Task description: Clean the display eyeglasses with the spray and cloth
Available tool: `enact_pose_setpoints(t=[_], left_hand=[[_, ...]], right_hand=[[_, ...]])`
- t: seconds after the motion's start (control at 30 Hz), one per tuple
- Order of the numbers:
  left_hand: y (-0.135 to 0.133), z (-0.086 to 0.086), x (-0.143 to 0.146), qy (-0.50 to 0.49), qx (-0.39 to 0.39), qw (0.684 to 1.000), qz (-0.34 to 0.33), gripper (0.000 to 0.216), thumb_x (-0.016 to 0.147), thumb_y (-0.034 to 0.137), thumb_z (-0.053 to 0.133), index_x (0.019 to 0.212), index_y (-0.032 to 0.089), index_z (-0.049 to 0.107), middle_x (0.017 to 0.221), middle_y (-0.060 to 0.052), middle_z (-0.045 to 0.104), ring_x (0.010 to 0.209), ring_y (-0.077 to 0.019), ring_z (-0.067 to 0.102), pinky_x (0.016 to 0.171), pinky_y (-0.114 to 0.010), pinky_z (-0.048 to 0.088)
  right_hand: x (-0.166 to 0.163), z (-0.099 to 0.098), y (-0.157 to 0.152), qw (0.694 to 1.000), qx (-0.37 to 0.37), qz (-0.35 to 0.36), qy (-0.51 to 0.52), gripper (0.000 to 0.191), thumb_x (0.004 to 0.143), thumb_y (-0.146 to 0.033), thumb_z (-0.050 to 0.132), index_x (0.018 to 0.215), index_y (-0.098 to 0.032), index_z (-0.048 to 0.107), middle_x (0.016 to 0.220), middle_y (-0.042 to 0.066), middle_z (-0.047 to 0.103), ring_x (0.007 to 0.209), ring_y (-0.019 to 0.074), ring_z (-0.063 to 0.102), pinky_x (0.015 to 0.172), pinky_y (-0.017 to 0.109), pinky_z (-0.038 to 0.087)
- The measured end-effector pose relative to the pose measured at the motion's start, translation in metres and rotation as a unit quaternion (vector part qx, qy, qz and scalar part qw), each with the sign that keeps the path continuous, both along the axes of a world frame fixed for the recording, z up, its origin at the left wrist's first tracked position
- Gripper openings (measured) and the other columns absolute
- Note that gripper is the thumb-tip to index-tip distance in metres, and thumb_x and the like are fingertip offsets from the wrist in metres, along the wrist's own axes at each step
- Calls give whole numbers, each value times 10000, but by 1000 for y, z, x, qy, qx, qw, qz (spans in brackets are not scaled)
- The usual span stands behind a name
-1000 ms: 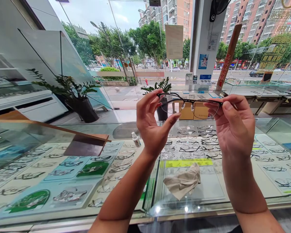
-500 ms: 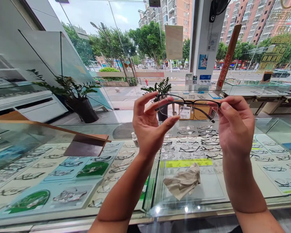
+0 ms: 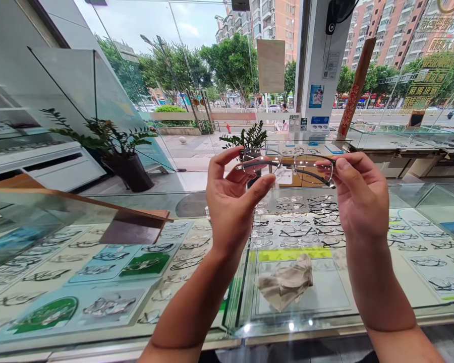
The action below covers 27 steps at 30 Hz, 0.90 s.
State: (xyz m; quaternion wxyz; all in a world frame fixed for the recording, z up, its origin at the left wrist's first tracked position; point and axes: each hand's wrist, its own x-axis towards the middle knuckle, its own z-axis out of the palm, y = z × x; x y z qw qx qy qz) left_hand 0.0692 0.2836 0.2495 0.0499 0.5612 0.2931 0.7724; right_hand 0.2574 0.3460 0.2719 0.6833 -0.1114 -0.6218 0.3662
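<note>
Both hands hold up a pair of eyeglasses (image 3: 306, 169) above the glass counter. The frame is thin with dark temple arms, and its lower rims shine silver. My left hand (image 3: 230, 201) pinches the left end, with its index finger at the upper corner and its thumb below the lens. At the right hinge, the thumb and fingers of my right hand (image 3: 364, 199) are closed on the frame. The temple arms are folded behind the lenses. Below, a crumpled beige cloth (image 3: 287, 282) rests on the counter top.
Rows of eyeglasses (image 3: 295, 232) lie inside the glass display counter (image 3: 234, 312). A brown wooden panel (image 3: 136, 225) stands at the left. A small white bottle (image 3: 208, 214) is mostly hidden behind my left hand. Farther off are potted plants (image 3: 126, 169) and large windows.
The eyeglasses have tilted and shifted slightly left, so their lower rims now catch the light. My right hand has moved a little left with them; my left hand has barely moved.
</note>
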Motion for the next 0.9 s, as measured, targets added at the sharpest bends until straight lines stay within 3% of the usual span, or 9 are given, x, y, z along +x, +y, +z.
enact_pose_setpoints(t=[0.17, 0.37, 0.53, 0.73, 0.9], left_hand=[[10, -2, -8, 10, -23, 999, -34, 636, 828, 544, 862, 1354, 335, 571, 1226, -65, 751, 1181, -250, 743, 1017, -401, 602], [21, -2, -16, -41, -112, 982, -146, 653, 789, 640, 845, 1323, 326, 637, 1233, -74, 771, 1155, -253, 752, 932, -370, 613], [15, 1, -15, -64, -237, 931, -270, 554, 850, 665, 749, 1220, 255, 705, 1187, -111, 798, 1168, -289, 753, 904, -416, 616], [15, 2, -8, -85, -326, 840, -425, 477, 749, 611, 857, 1044, 250, 755, 1086, -96, 831, 1102, -304, 778, 850, -411, 628], [13, 3, -6, -104, -358, 805, -462, 435, 728, 605, 876, 959, 252, 769, 971, -74, 831, 1014, -294, 790, 811, -390, 618]], right_hand=[[0, 3, -8, 1000, 10, 10, 7, 163, 946, -418, 724, 947, -261, 684, 942, 0, 773, 956, 217, 785, 977, 450, 636], [0, 1, -7, 998, 57, -1, -14, 187, 954, -450, 670, 1003, -282, 735, 1038, 31, 791, 1076, 262, 765, 992, 497, 625], [-7, 0, -6, 986, 135, -50, -82, 179, 882, -404, 776, 1021, -291, 777, 1174, 40, 783, 1195, 274, 716, 1066, 505, 583], [-9, -1, -9, 967, 197, -96, -129, 73, 886, -378, 811, 920, -315, 804, 1181, 21, 810, 1180, 293, 722, 1088, 562, 550], [-9, -2, -6, 967, 218, -64, -113, 50, 868, -360, 829, 893, -321, 809, 1058, 20, 843, 1109, 295, 753, 1036, 558, 585]])
